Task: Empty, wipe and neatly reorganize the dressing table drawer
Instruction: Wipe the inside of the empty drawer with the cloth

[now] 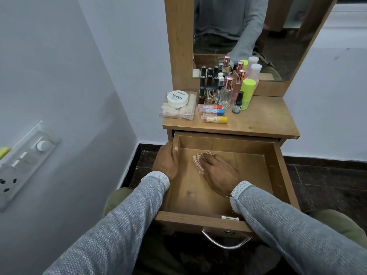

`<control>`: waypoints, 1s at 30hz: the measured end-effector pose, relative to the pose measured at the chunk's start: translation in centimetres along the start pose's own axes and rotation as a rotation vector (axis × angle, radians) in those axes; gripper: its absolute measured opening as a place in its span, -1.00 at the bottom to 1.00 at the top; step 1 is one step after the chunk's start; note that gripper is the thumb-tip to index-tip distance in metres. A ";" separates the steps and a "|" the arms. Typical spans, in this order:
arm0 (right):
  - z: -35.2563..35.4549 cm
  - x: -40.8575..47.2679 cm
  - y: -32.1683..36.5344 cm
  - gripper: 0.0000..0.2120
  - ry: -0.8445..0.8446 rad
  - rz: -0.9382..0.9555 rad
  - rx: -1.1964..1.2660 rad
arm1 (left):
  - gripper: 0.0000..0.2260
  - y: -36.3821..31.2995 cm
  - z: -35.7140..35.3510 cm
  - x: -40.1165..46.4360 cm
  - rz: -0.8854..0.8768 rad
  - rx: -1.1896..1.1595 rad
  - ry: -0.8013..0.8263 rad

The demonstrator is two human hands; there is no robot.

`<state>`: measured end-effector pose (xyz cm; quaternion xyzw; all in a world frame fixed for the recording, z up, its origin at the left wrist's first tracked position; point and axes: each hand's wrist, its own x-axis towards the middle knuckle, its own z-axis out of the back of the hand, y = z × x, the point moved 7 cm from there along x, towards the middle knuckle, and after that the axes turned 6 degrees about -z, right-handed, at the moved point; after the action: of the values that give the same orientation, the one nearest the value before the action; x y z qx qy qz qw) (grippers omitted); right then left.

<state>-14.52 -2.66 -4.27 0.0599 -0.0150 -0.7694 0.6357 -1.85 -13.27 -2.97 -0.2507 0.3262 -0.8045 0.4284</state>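
R hand (215, 171) is pressing flat on cloth (199, 158), fingers straight; cloth looks soft, light, bunches easily. L hand (166, 161) is gripping drawer (278, 171) wall, fingers curled.

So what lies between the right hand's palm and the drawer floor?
In the head view, a checked cloth lies under the right hand, pressed onto the drawer floor.

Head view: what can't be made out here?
- Cloth: mostly under the right hand; its full size is hidden.
- Drawer near right corner: covered by the right sleeve.
- Left hand fingertips: curled over the drawer's side wall.
- Small bottle label: too small to read.
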 end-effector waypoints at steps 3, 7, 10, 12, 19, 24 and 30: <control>0.1 1.3 1.8 -0.55 -0.001 -0.006 0.002 | -0.68 -0.1 0.2 0.0 -0.013 0.016 -0.014; -0.1 3.8 4.9 -0.53 0.002 -0.029 0.032 | -0.70 -0.3 0.3 -0.1 -0.026 0.057 -0.024; -0.1 4.6 5.5 -0.53 -0.041 -0.066 0.005 | -0.70 -0.3 0.2 -0.2 -0.018 0.079 -0.019; -0.2 4.9 5.5 -0.53 -0.045 -0.105 0.000 | -0.70 -0.2 0.1 -0.2 0.000 0.077 -0.019; -0.2 4.6 4.5 -0.54 0.009 -0.235 0.024 | -0.71 -0.2 0.2 -0.3 -0.001 0.096 -0.033; 0.1 2.6 -0.9 -0.55 0.109 -0.332 -0.004 | -0.70 -0.1 0.3 -0.2 0.006 0.108 -0.043; 0.5 0.6 -4.4 -0.61 0.067 -0.425 0.025 | -0.70 -0.3 0.4 -0.1 0.020 0.082 -0.041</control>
<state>-19.02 -2.43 -4.24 0.0953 0.0094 -0.8834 0.4587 -1.70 -13.23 -2.54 -0.2460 0.2865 -0.8078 0.4527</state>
